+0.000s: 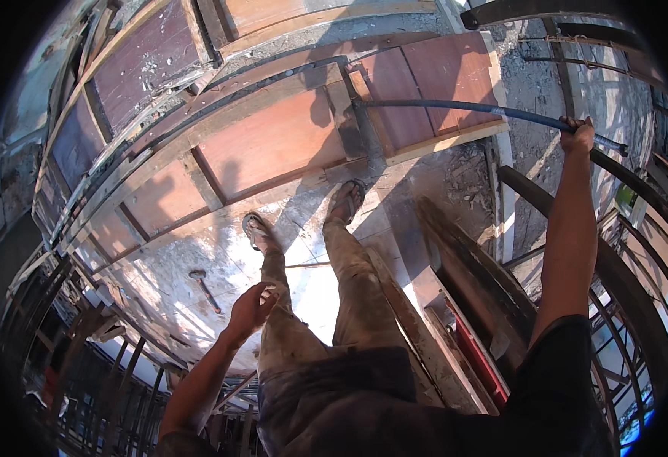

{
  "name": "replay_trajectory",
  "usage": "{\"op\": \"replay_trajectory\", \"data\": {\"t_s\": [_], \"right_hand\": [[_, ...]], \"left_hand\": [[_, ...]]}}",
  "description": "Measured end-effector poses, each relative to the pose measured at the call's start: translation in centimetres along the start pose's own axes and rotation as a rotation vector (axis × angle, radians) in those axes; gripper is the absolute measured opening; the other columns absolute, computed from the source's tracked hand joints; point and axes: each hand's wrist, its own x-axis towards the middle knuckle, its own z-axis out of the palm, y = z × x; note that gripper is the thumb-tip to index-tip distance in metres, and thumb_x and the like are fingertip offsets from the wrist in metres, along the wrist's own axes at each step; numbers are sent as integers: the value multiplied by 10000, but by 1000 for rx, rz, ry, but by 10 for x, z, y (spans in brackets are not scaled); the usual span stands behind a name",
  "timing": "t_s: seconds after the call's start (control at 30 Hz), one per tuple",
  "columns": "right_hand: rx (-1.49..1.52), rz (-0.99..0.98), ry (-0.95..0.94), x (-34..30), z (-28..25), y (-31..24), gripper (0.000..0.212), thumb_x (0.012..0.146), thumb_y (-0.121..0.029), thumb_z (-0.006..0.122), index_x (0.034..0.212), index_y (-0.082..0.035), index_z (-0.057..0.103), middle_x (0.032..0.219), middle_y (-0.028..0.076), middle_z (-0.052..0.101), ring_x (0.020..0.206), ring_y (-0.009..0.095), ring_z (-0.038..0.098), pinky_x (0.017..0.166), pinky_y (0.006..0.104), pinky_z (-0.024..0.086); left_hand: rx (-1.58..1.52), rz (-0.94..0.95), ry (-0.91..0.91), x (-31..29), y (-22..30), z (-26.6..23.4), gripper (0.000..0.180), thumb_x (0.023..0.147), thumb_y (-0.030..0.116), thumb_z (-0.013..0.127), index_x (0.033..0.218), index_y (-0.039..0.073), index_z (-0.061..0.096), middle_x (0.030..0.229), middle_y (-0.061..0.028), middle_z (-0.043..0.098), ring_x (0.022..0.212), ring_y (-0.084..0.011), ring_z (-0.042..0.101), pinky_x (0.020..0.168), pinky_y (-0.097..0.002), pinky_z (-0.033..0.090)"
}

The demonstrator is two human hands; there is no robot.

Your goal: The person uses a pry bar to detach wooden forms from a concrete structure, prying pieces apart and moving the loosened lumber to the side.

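Note:
My right hand (577,137) reaches out to the far right, its fingers wrapped round a long dark blue-grey metal bar (463,105) that looks like a pry bar. From my grip the bar runs left over a reddish wooden panel (455,76), and its far end meets the panel's wooden frame (372,118). Whether that end is wedged under the wood cannot be told. Lower down, my left hand (253,311) hovers beside my left thigh with its fingers curled in. Anything small in those fingers is too unclear to name.
A hammer (205,291) lies on the dusty tiled floor at left. Framed wooden panels (273,141) stretch across in front of my sandalled feet. Rough planks (471,266) lean close to my right leg. Dark curved metal bars (631,274) stand at the right; rubble (459,179) lies near the panel.

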Motion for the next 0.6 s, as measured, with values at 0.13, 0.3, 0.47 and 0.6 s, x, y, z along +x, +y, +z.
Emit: {"op": "replay_trajectory", "data": {"t_s": [0.13, 0.3, 0.47, 0.6], "right_hand": [[0, -54, 152, -82, 0, 18, 367, 1071, -321, 404, 761, -126, 392, 604, 3, 328, 507, 180, 375, 661, 463, 487], [201, -85, 81, -234, 34, 32, 392, 1053, -371, 475, 753, -145, 361, 635, -20, 314, 556, 145, 353, 693, 382, 430], [268, -105, 54, -291, 57, 31, 473, 1032, -418, 522, 683, -161, 331, 620, -24, 312, 576, 148, 356, 708, 366, 422], [118, -77, -126, -162, 41, 16, 469, 1061, -420, 444, 692, -142, 362, 604, 6, 340, 542, 181, 367, 701, 413, 445]], "left_hand": [[28, 82, -38, 13, 40, -4, 403, 948, 342, 633, 1234, 59, 619, 1040, -145, 703, 873, -280, 700, 791, -375, 543], [32, 109, 35, 40, 129, -32, 368, 958, 309, 628, 1234, 67, 625, 1048, -162, 698, 919, -277, 696, 816, -354, 544], [-26, 227, 60, 43, 149, -39, 390, 958, 337, 623, 1247, 76, 629, 1045, -168, 695, 930, -270, 693, 809, -356, 537], [-74, 131, -40, 30, 144, -49, 396, 958, 355, 618, 1243, 81, 624, 1041, -156, 696, 893, -252, 701, 791, -356, 537]]}}
